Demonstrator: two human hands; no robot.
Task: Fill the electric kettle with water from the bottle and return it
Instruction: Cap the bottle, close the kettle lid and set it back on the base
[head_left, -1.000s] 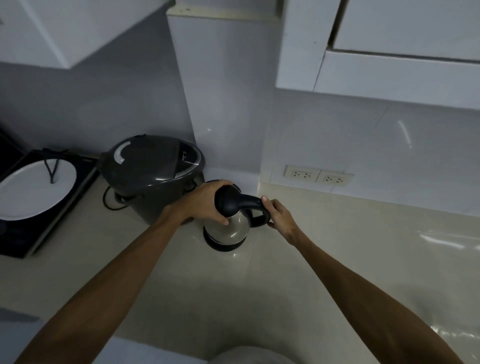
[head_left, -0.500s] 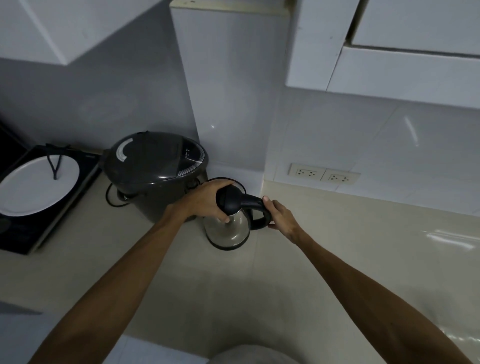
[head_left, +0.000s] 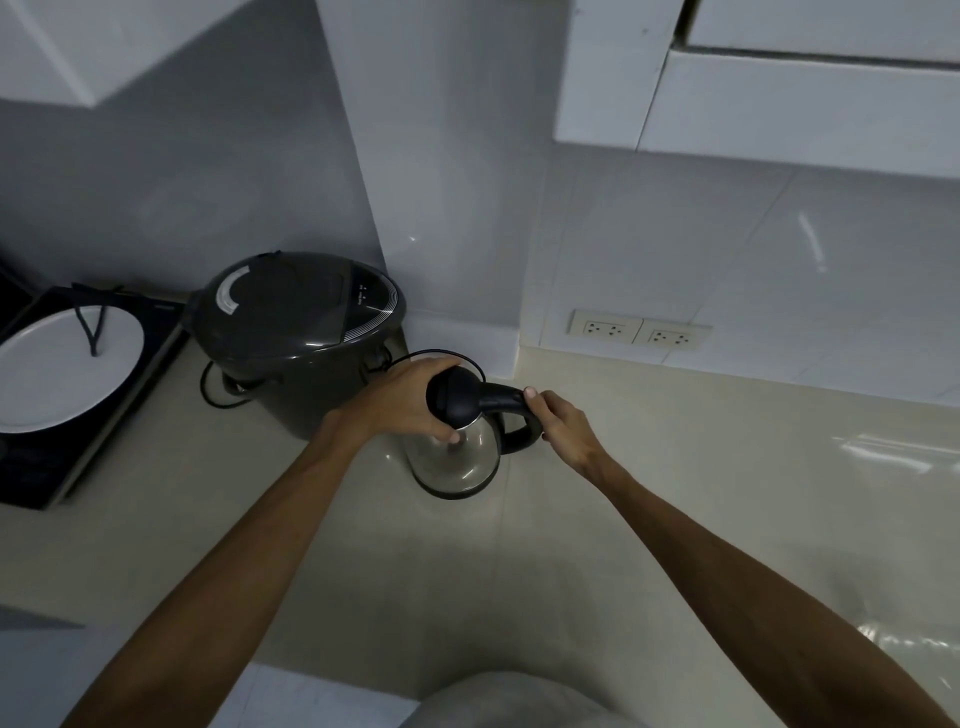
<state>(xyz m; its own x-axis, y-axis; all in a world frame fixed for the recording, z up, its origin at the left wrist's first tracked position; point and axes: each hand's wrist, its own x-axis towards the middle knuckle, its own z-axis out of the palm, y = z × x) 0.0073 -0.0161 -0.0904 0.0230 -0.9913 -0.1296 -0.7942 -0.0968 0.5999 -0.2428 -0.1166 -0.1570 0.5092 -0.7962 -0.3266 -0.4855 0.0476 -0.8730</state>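
A small steel electric kettle (head_left: 460, 457) with a black lid and black handle stands on its base on the cream counter, right of a dark cooker. My left hand (head_left: 402, 402) wraps over the lid's left side, thumb pressed on the steel body. My right hand (head_left: 563, 423) holds the black handle from the right, thumb on its top. No water bottle is in view.
A dark grey rice cooker (head_left: 298, 332) stands just left of the kettle, its cord looping behind. A black induction hob with a white plate (head_left: 62, 364) sits at far left. Two wall sockets (head_left: 639, 330) are behind right. White cabinets (head_left: 779, 93) hang overhead.
Both hands have stayed on the kettle. The view has shifted slightly; the kettle sits in about the same spot beside the cooker.
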